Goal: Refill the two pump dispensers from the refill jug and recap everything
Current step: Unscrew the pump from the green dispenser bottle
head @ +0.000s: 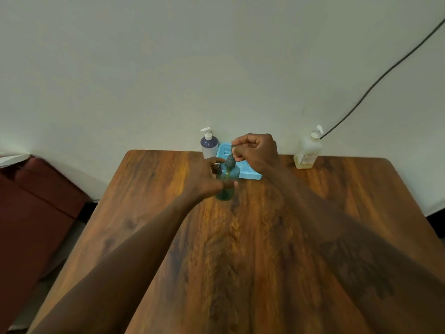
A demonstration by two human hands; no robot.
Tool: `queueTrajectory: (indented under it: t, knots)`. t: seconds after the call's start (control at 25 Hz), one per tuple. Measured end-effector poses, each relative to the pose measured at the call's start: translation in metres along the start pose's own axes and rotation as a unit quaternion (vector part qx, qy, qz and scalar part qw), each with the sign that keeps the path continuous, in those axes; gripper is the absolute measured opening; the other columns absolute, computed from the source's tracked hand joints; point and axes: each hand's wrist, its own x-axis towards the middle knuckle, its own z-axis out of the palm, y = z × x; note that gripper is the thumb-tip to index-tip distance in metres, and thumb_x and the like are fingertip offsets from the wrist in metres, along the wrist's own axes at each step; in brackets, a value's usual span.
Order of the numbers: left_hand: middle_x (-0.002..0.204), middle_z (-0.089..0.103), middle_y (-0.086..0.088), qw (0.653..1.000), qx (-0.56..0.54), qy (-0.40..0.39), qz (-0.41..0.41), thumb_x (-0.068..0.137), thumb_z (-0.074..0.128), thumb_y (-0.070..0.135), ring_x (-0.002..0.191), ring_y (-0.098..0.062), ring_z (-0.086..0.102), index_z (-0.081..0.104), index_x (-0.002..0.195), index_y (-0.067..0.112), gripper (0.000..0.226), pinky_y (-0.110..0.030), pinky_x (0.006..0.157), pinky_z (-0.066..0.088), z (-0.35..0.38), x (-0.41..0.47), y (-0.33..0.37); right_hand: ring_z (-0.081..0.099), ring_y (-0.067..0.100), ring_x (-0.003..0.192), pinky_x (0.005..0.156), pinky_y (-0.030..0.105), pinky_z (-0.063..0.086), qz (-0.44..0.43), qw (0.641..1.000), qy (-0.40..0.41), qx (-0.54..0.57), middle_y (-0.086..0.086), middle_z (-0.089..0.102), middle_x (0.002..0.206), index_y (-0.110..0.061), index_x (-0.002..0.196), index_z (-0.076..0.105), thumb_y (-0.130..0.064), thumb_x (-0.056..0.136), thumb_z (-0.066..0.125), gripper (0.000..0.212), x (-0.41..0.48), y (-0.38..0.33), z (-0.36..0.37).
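A teal see-through pump bottle [226, 183] stands on the wooden table [240, 249] near its far middle. My left hand [204, 178] is wrapped around the bottle's body. My right hand [255, 150] is closed on the dark pump head [230, 159] at the bottle's neck. A bottle with a dark blue top and white pump [209, 143] stands at the table's back edge by the wall. A pale square bottle with yellowish liquid and a white pump [308, 153] stands at the back right.
A light blue tray [248, 172] lies behind the teal bottle, partly hidden by my hands. A black cable [385, 73] runs down the wall toward the pale bottle. A dark red seat [33, 201] sits left of the table.
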Motion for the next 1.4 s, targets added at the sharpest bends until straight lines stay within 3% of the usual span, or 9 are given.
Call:
queueTrajectory:
  t: [0.12,0.28,0.44,0.68,0.88,0.96,1.16,1.32,1.4]
  knots:
    - [0.104,0.068,0.017,0.999,0.013,0.04,-0.005,0.054,0.079,0.077,0.087,-0.005,0.067,0.065,0.127,0.025,0.09,-0.026,0.073,0.062,0.033,-0.021,0.003,0.077,0.014,0.081,0.072,0.028,0.065,-0.007,1.0,0.0,-0.024,-0.001,0.078,0.1,-0.015,0.108,0.076,-0.033,0.079,0.088,0.036,-0.026,0.029,-0.013]
    - [0.095,0.057,0.031,0.996,0.023,0.081,0.014,0.056,0.076,0.08,0.075,0.008,0.058,0.061,0.129,0.033,0.088,0.001,0.05,0.04,0.08,-0.038,-0.008,0.072,0.009,0.082,0.065,0.014,0.059,0.018,0.998,0.035,-0.055,-0.015,0.071,0.098,-0.023,0.114,0.071,-0.051,0.062,0.094,0.064,-0.054,0.084,-0.012]
    - [0.112,0.069,0.012,0.993,-0.005,0.105,0.062,0.066,0.089,0.05,0.077,0.014,0.052,0.066,0.128,0.025,0.07,0.007,0.062,0.036,0.122,-0.046,-0.029,0.073,0.008,0.087,0.073,0.017,0.061,-0.006,0.998,0.035,-0.045,-0.008,0.075,0.105,-0.018,0.119,0.072,-0.046,0.065,0.095,0.065,-0.079,0.136,-0.003]
    - [0.103,0.068,0.025,0.983,-0.075,0.089,0.145,0.065,0.095,0.033,0.09,0.018,0.063,0.07,0.124,0.022,0.065,-0.001,0.07,0.047,0.149,-0.079,-0.048,0.073,0.005,0.097,0.079,0.019,0.06,-0.106,0.991,0.031,-0.073,-0.002,0.076,0.111,-0.012,0.123,0.072,-0.031,0.08,0.087,0.049,-0.123,0.166,-0.004]
    - [0.101,0.076,0.02,0.979,-0.165,0.012,0.122,0.061,0.096,0.034,0.094,0.003,0.071,0.073,0.116,0.03,0.06,-0.019,0.078,0.059,0.141,-0.122,-0.057,0.069,0.008,0.113,0.092,0.025,0.058,-0.12,0.989,-0.087,-0.018,-0.002,0.074,0.121,-0.009,0.121,0.074,-0.015,0.088,0.08,0.033,-0.17,0.151,-0.021]
    - [0.093,0.074,0.029,0.98,-0.154,0.033,0.123,0.061,0.095,0.037,0.091,0.01,0.069,0.071,0.11,0.038,0.055,-0.01,0.072,0.055,0.139,-0.138,-0.058,0.066,0.008,0.119,0.098,0.029,0.057,-0.091,0.987,-0.131,0.01,-0.001,0.071,0.128,-0.013,0.133,0.066,-0.016,0.09,0.078,0.044,-0.184,0.143,-0.02]
    - [0.097,0.072,0.021,0.979,-0.079,0.113,0.148,0.061,0.093,0.048,0.084,0.017,0.064,0.074,0.115,0.028,0.061,-0.001,0.063,0.046,0.139,-0.172,-0.053,0.06,-0.002,0.064,0.059,0.013,0.05,-0.115,0.99,0.027,-0.071,-0.012,0.068,0.079,-0.02,0.1,0.071,-0.055,0.071,0.087,0.048,-0.217,0.129,0.0]
    - [0.108,0.068,0.02,0.977,-0.076,0.119,0.16,0.063,0.093,0.046,0.081,0.02,0.06,0.069,0.127,0.025,0.072,0.002,0.065,0.044,0.137,-0.186,-0.049,0.071,-0.001,0.091,0.078,0.014,0.058,-0.083,0.996,-0.033,-0.013,-0.01,0.073,0.103,-0.025,0.119,0.069,-0.024,0.088,0.08,0.033,-0.231,0.117,-0.003]
    - [0.107,0.065,0.023,0.976,-0.083,0.119,0.162,0.064,0.093,0.043,0.082,0.025,0.058,0.068,0.129,0.025,0.072,0.003,0.066,0.043,0.136,-0.193,-0.049,0.068,0.008,0.113,0.09,0.022,0.059,-0.04,0.992,-0.104,0.067,-0.002,0.071,0.124,-0.024,0.143,0.055,-0.006,0.093,0.071,0.056,-0.237,0.113,-0.006]
